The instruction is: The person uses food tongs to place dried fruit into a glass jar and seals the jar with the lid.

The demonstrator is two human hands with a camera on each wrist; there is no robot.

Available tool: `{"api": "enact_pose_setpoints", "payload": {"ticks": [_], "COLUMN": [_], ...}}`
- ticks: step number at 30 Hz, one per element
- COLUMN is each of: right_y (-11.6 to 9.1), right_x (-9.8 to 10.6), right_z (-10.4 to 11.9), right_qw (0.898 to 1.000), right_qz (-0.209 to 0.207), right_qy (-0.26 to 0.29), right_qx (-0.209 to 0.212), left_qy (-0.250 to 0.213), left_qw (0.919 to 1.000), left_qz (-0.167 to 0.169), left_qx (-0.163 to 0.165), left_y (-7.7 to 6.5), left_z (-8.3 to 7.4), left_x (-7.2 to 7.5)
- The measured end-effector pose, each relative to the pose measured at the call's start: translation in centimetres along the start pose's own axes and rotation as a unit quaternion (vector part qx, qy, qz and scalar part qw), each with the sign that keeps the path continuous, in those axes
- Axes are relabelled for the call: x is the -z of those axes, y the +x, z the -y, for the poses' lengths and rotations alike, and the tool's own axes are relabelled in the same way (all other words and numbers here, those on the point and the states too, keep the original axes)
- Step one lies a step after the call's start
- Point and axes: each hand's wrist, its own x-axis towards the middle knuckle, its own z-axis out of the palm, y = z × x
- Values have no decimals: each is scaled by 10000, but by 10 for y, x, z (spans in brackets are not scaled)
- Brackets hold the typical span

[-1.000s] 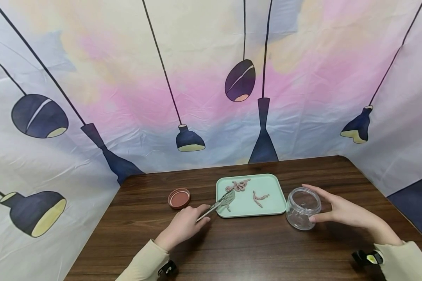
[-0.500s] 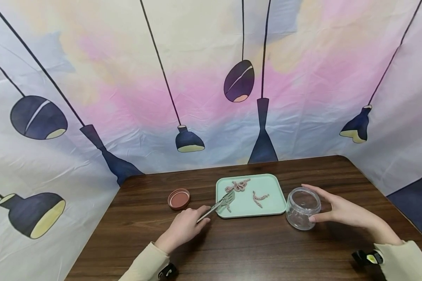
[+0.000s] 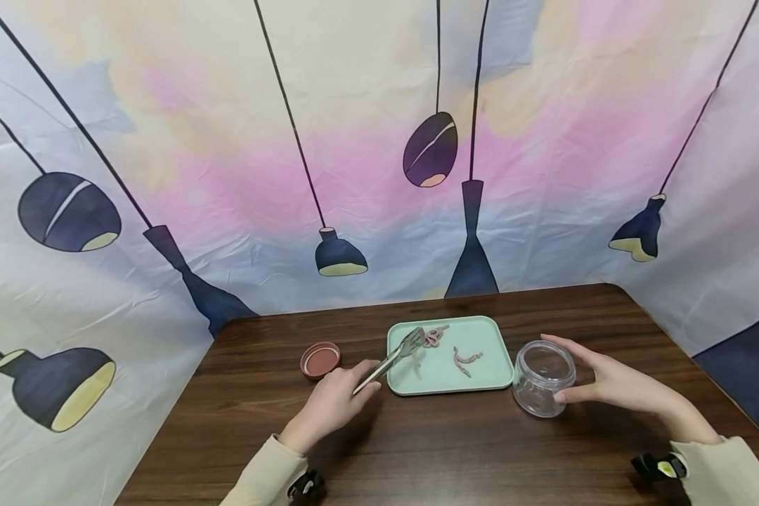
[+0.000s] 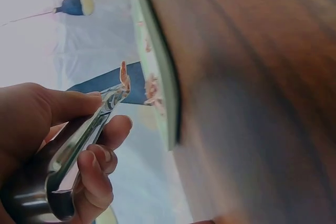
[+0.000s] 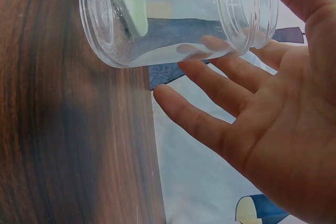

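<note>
My left hand [image 3: 330,402] holds metal tongs [image 3: 386,364], their tips over the left part of a mint-green tray [image 3: 439,371]. The left wrist view shows a thin pinkish strip, like shredded meat [image 4: 124,72], pinched upright at the tongs' tips. More strips lie on the tray: a small tangled pile [image 3: 434,337] near its back edge, partly behind the tongs, and a few loose strips [image 3: 463,360] right of the middle. At the tray's right side, my right hand [image 3: 629,383] holds a clear, lidless jar [image 3: 537,397] between thumb and fingers. The jar stands upright on the table.
A reddish-brown round lid [image 3: 320,360] lies hollow side up on the dark wooden table [image 3: 443,450], left of the tray and just beyond my left hand. A cloth backdrop [image 3: 379,176] printed with lamps hangs behind the table.
The tongs' tips have risen from the tray's left part and swung slightly toward the back, beside the pile. My right hand and the jar have stayed in place.
</note>
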Motion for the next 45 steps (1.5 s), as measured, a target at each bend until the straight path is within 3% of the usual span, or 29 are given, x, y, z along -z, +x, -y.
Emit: {"api": "enact_pose_setpoints", "payload": {"ticks": [7,18,33,45], "right_y": [1,0,2,1], "right_x": [0,-1,0,1], "right_z": [-2,-3,-3,-4], "right_qw": [9999,10000,10000,9999], "right_qz": [60,25,-5,61], "right_qy": [81,77,36,90], "right_qx": [1,13,41,-31], "left_qy": [-401,-525,-849,-1195], "left_qw": [9988,9923,9911,9897], "left_qz": [-260,-1005,-910,-773], "left_qx": [142,489,480,170], "left_y": [7,6,11,33], "left_z": [-3,1,1,-21], "left_x": [14,35,31,28]}}
